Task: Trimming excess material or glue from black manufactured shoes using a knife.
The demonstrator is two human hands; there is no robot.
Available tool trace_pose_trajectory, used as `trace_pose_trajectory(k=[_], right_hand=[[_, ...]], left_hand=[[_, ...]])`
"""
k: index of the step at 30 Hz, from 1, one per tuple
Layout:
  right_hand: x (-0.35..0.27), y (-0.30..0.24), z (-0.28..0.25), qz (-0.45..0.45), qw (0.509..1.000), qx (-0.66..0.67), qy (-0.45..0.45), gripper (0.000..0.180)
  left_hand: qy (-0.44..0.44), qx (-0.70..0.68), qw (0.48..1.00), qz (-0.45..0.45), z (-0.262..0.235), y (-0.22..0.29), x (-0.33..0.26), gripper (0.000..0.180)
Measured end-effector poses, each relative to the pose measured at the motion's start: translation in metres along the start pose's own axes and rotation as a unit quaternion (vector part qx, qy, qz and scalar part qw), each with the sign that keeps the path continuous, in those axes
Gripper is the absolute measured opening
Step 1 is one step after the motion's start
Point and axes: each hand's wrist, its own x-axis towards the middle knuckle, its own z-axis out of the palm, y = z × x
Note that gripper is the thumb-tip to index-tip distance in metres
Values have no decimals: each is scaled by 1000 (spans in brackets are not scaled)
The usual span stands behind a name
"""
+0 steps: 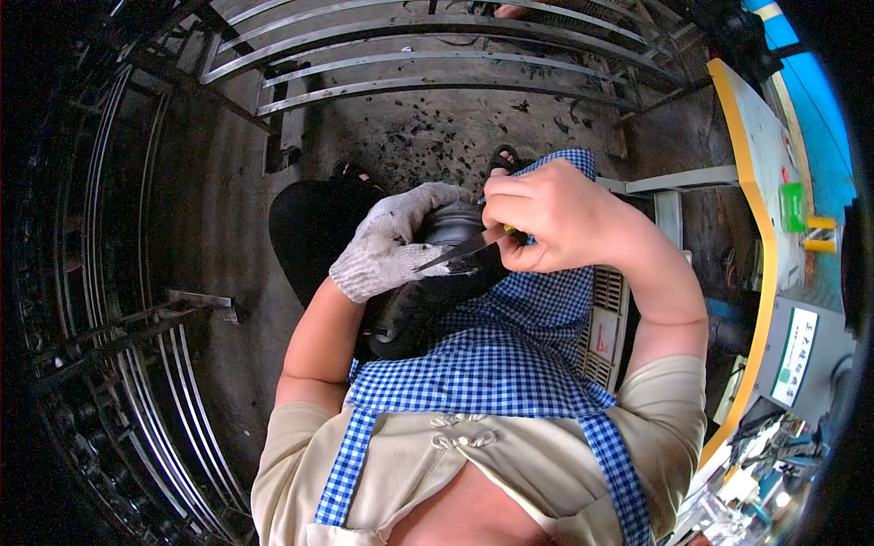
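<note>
My left hand (393, 235) wears a light grey knitted glove. It is closed around a black, rounded part with ridged rings (455, 225), perhaps rubber, held above my lap. In my bare right hand (546, 211) is a knife (466, 247), its thin dark blade pointing left across the near side of the part. A bit of yellow shows between the right fingers. The tip of the blade lies close to the left glove's thumb. Whether the edge touches the part, I cannot tell. A dark lumpy object (401, 314) rests on my lap, its kind unclear.
Metal rack rails (437, 91) run across the far side, and more bars (155, 382) stand at the left. Dark scraps (437, 136) litter the floor. A yellow-edged worktable (751, 200) at the right carries a green object (793, 207). A plastic crate (603, 328) sits beside me.
</note>
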Motion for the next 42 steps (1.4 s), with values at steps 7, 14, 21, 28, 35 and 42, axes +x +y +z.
trace_pose_trajectory(k=[7,14,21,28,35,42], right_hand=[[-4,7,8,24,997,64,39,14],[-9,6,6,-10,993,93,78,19],[2,-9,-19,17,996,-25,-86,14],[9,-10,-9,17,989,-89,-115,17],[-2,-4,2,34,998,-31,-42,13],[-11,6,16,22,997,61,52,15]], left_hand=[[9,0,999,-41,1,4,0,72],[22,-40,998,-35,0,-4,-1,68],[-10,-42,998,-46,3,-2,1,69],[-6,-45,997,-61,4,1,1,74],[0,-30,999,-45,4,-1,0,71],[19,-21,999,-41,5,-7,0,73]])
